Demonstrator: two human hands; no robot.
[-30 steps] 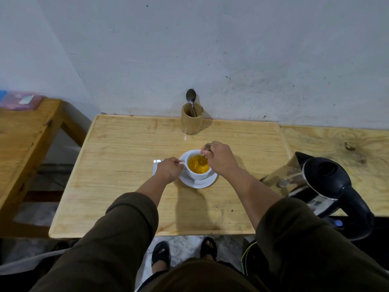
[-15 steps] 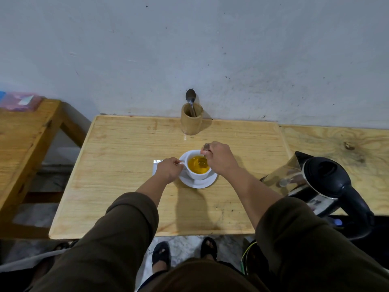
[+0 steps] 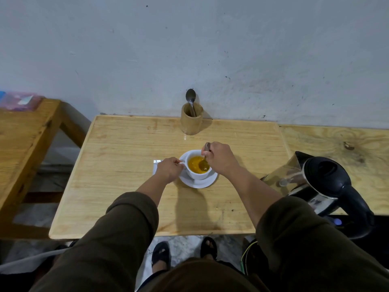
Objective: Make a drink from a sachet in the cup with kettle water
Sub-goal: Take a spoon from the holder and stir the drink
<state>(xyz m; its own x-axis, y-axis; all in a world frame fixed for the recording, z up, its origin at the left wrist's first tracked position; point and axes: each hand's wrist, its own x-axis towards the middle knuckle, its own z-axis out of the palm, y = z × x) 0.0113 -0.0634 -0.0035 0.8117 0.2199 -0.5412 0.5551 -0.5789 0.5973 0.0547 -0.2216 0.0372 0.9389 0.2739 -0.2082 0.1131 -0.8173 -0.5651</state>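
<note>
**Orange drink in the white cup, both hands on the job**

White cup [image 3: 196,171] sat on its saucer [image 3: 200,183] mid-bench [image 3: 126,165], full of orange liquid. Left hand [image 3: 168,170] was pinched on the cup's handle; right hand [image 3: 221,160] was clamped on a spoon [image 3: 204,163], its bowl in the drink. Right of the cup stood the kettle [image 3: 322,182]; behind the cup, a wooden holder [image 3: 191,121] with another spoon [image 3: 191,98].

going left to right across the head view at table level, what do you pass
pink box on the side table → silver sachet → left hand on the cup handle → cup on its saucer → right hand holding the spoon → kettle
</note>
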